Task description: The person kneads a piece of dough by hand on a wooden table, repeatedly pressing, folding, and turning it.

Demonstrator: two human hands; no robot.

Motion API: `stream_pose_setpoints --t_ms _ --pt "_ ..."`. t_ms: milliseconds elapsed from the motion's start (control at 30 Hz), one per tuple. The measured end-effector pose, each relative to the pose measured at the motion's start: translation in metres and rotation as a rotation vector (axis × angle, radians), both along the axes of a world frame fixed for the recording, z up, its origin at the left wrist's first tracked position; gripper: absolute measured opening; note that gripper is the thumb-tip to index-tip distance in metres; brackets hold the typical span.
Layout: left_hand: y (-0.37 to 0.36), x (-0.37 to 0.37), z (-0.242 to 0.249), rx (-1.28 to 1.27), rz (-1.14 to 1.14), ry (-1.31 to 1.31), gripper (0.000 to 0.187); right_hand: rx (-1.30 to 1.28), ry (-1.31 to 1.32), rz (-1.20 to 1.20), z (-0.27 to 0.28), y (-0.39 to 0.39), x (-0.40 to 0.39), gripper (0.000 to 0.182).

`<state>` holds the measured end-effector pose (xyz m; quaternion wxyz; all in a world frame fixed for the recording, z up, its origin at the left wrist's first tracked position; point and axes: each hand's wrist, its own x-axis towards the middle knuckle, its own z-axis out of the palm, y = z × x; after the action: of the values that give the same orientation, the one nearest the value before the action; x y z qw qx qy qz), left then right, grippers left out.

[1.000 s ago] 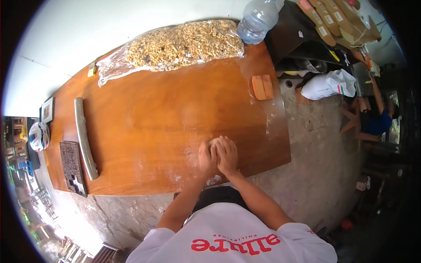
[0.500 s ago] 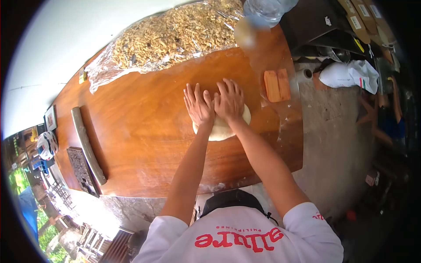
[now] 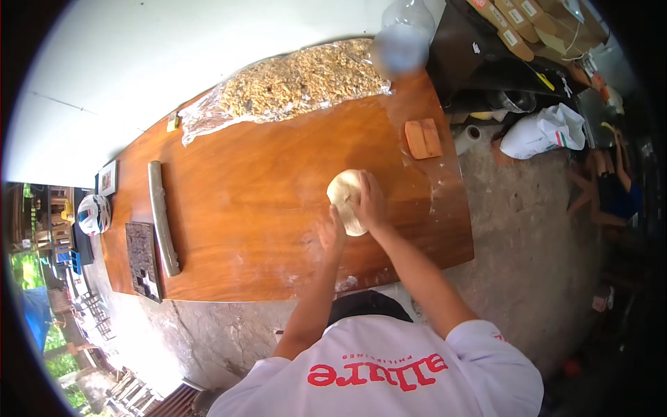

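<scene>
A pale, smooth lump of dough point(image 3: 343, 186) lies on the wooden table, with a crease near its middle. Around its right side curls my right hand point(image 3: 372, 201), gripping it with the fingers over the far right edge. My left hand point(image 3: 332, 233) is at the near left edge, its thumb side pressed to the dough. The left fingers are partly blurred.
A clear plastic bag of brown, crumbly pieces point(image 3: 299, 80) lies along the table's far side. An orange-brown block point(image 3: 423, 139) sits to the right. At left are a long grey stick point(image 3: 162, 219) and a dark carved panel point(image 3: 143, 260).
My hands have gone from lying flat on top of the dough to holding its sides, closer to me. The dough looks narrower and turned. The camera view has shifted.
</scene>
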<state>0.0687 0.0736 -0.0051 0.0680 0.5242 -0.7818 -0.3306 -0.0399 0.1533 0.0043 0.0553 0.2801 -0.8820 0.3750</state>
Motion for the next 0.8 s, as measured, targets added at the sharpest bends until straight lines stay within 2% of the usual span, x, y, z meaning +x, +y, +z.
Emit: stream_pose_setpoints --t_ms 33,100,133,167,200,267,333,367,400,433,467,500,533,567,600,633,700,800 --pt "-0.014 0.001 0.005 -0.001 0.003 0.015 0.068 -0.001 0.015 0.003 0.009 0.006 0.018 0.057" --pt "-0.048 -0.010 0.018 0.053 -0.249 0.428 0.070 0.203 0.188 0.057 0.025 0.023 0.051 0.060" --pt "-0.054 -0.024 0.022 0.043 -0.338 0.495 0.066 0.219 0.197 0.047 0.035 0.029 0.060 0.060" --pt "-0.058 -0.039 0.024 0.039 -0.429 0.562 0.062 0.265 0.150 0.161 0.047 0.036 0.070 0.060" --pt "-0.063 -0.052 0.026 0.064 -0.436 0.574 0.062 0.314 0.098 0.275 0.055 0.044 0.079 0.059" --pt "-0.070 -0.065 0.027 0.227 -0.636 0.142 0.054 0.353 0.171 0.330 0.068 0.047 0.062 0.055" --pt "-0.069 -0.054 0.039 0.255 -0.606 0.173 0.049 0.476 -0.567 0.182 0.096 0.035 0.028 0.040" --pt "-0.069 -0.049 0.044 0.269 -0.577 0.184 0.046 0.476 -0.558 0.181 0.092 0.028 0.021 0.040" --pt "-0.065 -0.038 0.041 0.263 -0.579 0.187 0.046 0.060 -0.361 0.041 0.081 0.020 0.015 0.032" --pt "-0.056 -0.024 0.036 0.148 -0.601 0.304 0.041 -0.354 -0.156 -0.097 0.068 0.011 0.011 0.025" --pt "-0.048 -0.012 0.027 0.032 -0.617 0.419 0.037 -0.360 -0.156 -0.093 0.060 0.000 0.013 0.025" --pt "-0.039 -0.005 0.016 0.028 -0.609 0.415 0.037 -0.253 -0.089 -0.030 0.051 -0.010 0.019 0.024" --pt "-0.030 -0.002 0.004 0.175 -0.436 0.612 0.035 -0.144 -0.022 0.032 0.044 -0.015 0.026 0.025" --pt "-0.024 0.002 -0.005 0.321 -0.256 0.799 0.036 0.149 -0.019 0.155 0.045 -0.012 0.041 0.028" --pt "-0.020 0.012 0.014 0.339 -0.277 0.670 0.040 0.046 0.140 0.114 0.016 -0.012 0.052 0.030" --pt "-0.017 0.025 0.033 0.361 -0.299 0.537 0.046 0.042 0.144 0.074 0.015 -0.008 0.068 0.033" --pt "-0.008 0.045 0.012 -0.079 -0.574 0.546 0.048 0.054 0.142 0.039 0.011 0.006 0.091 0.035" --pt "0.008 0.063 0.000 -0.156 -0.642 0.401 0.049 0.189 0.102 0.027 -0.002 0.028 0.107 0.039"
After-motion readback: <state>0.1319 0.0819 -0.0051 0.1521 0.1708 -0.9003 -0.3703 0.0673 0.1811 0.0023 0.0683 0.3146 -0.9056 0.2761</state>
